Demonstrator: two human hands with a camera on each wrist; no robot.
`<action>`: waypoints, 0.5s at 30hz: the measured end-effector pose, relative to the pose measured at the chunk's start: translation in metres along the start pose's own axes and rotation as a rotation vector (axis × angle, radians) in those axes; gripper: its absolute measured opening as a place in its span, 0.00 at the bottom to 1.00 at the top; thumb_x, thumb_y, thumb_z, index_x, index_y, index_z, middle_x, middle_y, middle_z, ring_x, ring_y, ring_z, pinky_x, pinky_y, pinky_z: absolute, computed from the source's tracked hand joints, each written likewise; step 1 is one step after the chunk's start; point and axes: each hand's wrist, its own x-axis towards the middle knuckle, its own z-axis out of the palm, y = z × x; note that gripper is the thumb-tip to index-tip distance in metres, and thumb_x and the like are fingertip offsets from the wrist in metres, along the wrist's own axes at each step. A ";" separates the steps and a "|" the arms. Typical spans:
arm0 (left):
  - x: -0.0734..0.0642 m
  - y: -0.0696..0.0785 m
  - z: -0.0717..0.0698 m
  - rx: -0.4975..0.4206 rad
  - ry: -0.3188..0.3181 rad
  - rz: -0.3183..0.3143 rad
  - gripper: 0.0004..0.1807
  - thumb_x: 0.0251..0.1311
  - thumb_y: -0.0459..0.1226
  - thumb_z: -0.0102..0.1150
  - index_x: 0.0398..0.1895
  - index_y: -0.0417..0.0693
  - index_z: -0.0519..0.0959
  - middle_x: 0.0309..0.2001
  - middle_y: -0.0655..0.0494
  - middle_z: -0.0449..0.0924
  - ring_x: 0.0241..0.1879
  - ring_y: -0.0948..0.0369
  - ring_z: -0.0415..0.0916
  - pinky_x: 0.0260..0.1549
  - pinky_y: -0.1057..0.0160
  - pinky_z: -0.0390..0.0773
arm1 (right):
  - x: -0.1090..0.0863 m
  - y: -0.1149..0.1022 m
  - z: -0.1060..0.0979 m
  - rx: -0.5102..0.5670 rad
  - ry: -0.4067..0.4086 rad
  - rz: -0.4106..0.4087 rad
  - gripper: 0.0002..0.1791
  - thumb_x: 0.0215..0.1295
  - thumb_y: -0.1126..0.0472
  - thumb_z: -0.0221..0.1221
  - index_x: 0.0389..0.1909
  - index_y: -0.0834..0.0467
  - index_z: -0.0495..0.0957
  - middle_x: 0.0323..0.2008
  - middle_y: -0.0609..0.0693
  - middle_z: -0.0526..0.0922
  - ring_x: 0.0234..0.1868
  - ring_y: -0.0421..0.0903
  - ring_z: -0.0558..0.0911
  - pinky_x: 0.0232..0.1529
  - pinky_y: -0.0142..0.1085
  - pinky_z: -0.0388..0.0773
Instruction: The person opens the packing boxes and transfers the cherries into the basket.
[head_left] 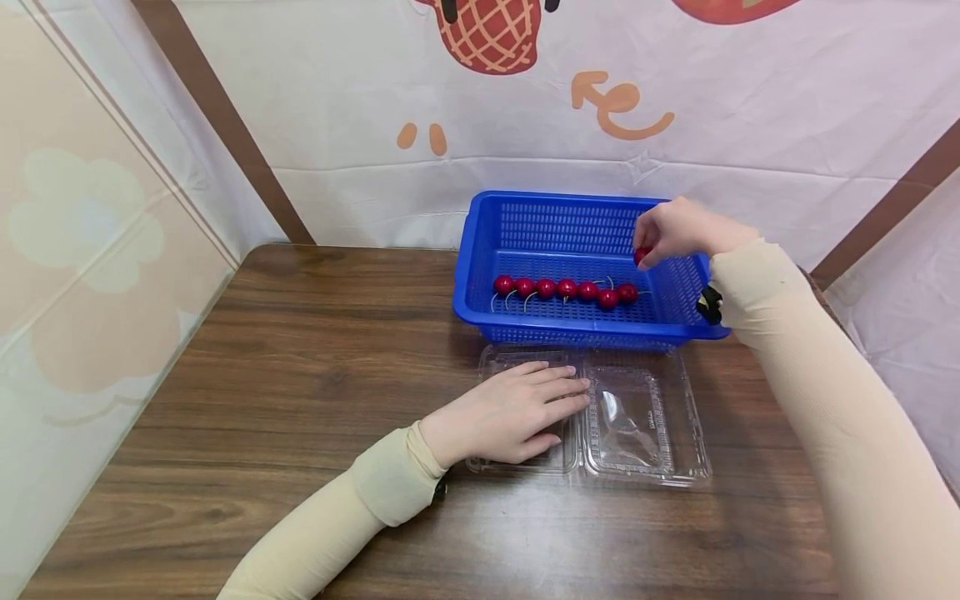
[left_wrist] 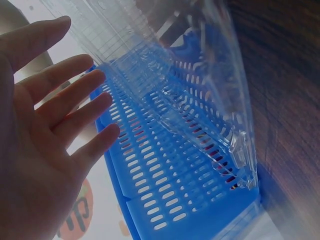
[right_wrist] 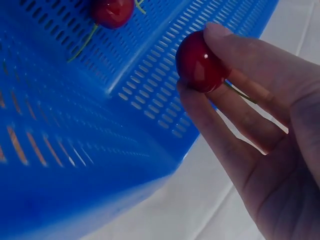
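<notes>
My right hand (head_left: 678, 229) pinches a dark red cherry (right_wrist: 200, 62) between thumb and fingers, over the right end of a blue basket (head_left: 480, 312). A green stem trails from that cherry toward the palm. Inside the basket lies a row of several red cherries (head_left: 567, 288) with thin stems. My left hand (head_left: 502, 414) lies with its fingers extended over the left half of an unfolded clear plastic clamshell box (head_left: 626, 421). In the left wrist view the left hand (left_wrist: 50, 115) has spread fingers, holding nothing, beside the clear plastic.
The basket stands at the back of a brown wooden table (head_left: 322, 350), close to a white printed curtain (head_left: 360, 92). Right in front of the basket sits the clamshell box. Another curtain (head_left: 97, 217) hangs along the left side.
</notes>
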 end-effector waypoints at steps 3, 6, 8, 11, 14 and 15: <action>0.000 0.000 0.001 0.000 -0.002 0.000 0.32 0.61 0.51 0.53 0.67 0.50 0.67 0.67 0.55 0.67 0.68 0.56 0.61 0.68 0.56 0.61 | 0.003 0.000 0.003 0.016 -0.014 0.001 0.13 0.46 0.59 0.72 0.32 0.59 0.81 0.31 0.52 0.87 0.33 0.45 0.83 0.40 0.44 0.78; 0.000 0.000 0.002 0.001 -0.002 0.001 0.32 0.61 0.51 0.53 0.67 0.50 0.67 0.67 0.55 0.67 0.68 0.56 0.61 0.68 0.56 0.61 | 0.006 0.001 0.006 0.034 -0.032 0.005 0.13 0.47 0.60 0.72 0.33 0.60 0.81 0.32 0.54 0.87 0.34 0.46 0.84 0.41 0.45 0.79; 0.000 0.000 0.002 -0.002 0.004 0.001 0.32 0.61 0.51 0.53 0.67 0.50 0.67 0.67 0.55 0.67 0.68 0.56 0.62 0.67 0.56 0.61 | 0.007 0.000 0.007 0.042 -0.045 0.013 0.14 0.47 0.60 0.71 0.33 0.61 0.81 0.32 0.55 0.87 0.34 0.47 0.83 0.42 0.46 0.79; -0.001 0.000 0.002 -0.005 0.012 0.002 0.31 0.61 0.51 0.53 0.66 0.49 0.68 0.67 0.54 0.67 0.68 0.56 0.62 0.67 0.56 0.62 | 0.009 0.001 0.010 0.044 -0.064 0.033 0.14 0.47 0.60 0.71 0.34 0.61 0.80 0.32 0.54 0.86 0.35 0.47 0.83 0.42 0.46 0.79; 0.000 0.000 0.003 -0.004 0.016 0.004 0.31 0.61 0.51 0.53 0.66 0.49 0.68 0.67 0.54 0.68 0.68 0.56 0.62 0.66 0.55 0.63 | 0.010 0.002 0.013 0.042 -0.082 0.039 0.14 0.47 0.60 0.71 0.34 0.61 0.80 0.31 0.53 0.86 0.34 0.47 0.82 0.41 0.46 0.79; 0.000 0.000 0.003 -0.001 0.015 0.004 0.31 0.61 0.51 0.53 0.66 0.49 0.68 0.67 0.54 0.68 0.68 0.56 0.62 0.66 0.56 0.63 | 0.010 0.003 0.014 0.040 -0.086 0.038 0.14 0.47 0.60 0.71 0.34 0.61 0.80 0.31 0.53 0.86 0.34 0.46 0.82 0.41 0.46 0.79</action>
